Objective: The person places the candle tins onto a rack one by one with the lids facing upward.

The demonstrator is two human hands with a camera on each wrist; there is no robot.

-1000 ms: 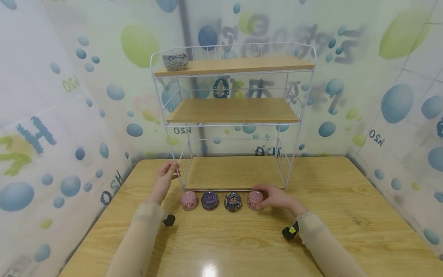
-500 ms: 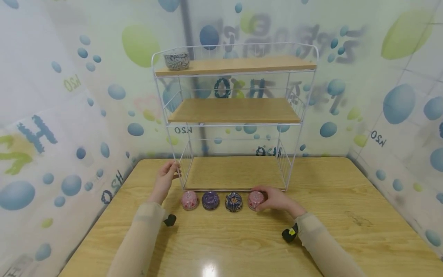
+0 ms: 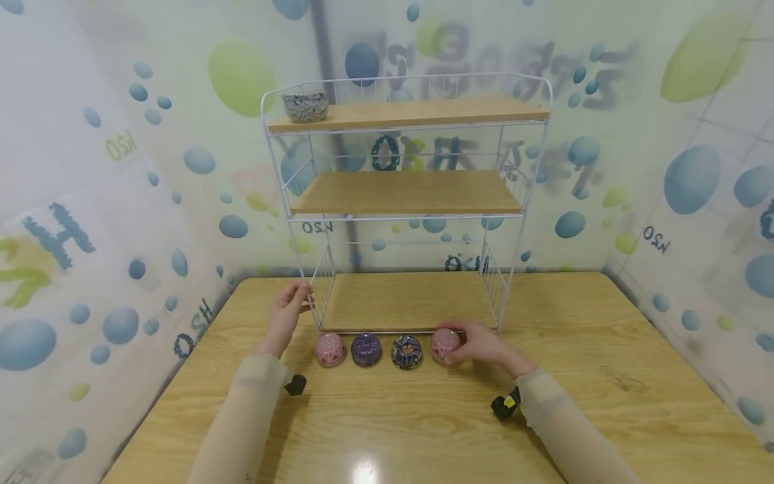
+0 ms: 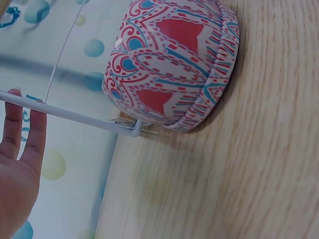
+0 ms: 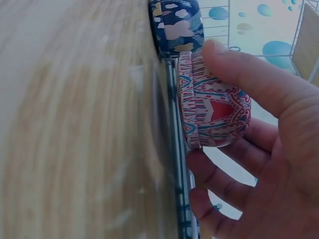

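My right hand (image 3: 480, 346) grips a small pink round tin (image 3: 445, 344) with red and blue patterns, thumb on one side and fingers on the other. In the right wrist view that patterned tin (image 5: 214, 102) is slightly above the tabletop, a shadow beneath it. My left hand (image 3: 287, 316) holds the front left post of a white wire shelf rack (image 3: 408, 216), its fingers behind the post in the left wrist view. Lined up before the rack's bottom shelf are another pink tin (image 3: 329, 350), a purple tin (image 3: 366, 349) and a dark blue patterned tin (image 3: 406, 352).
The rack has three wooden shelves; a grey leaf-patterned tin (image 3: 306, 107) stands at the left end of the top shelf (image 3: 417, 113). The wooden table (image 3: 393, 423) extends in front of the rack. Patterned curtain walls (image 3: 683, 222) enclose the back and sides.
The pink tin in my right hand has risen slightly from the tabletop. My left hand stays on the rack post, and the other tins have not moved.
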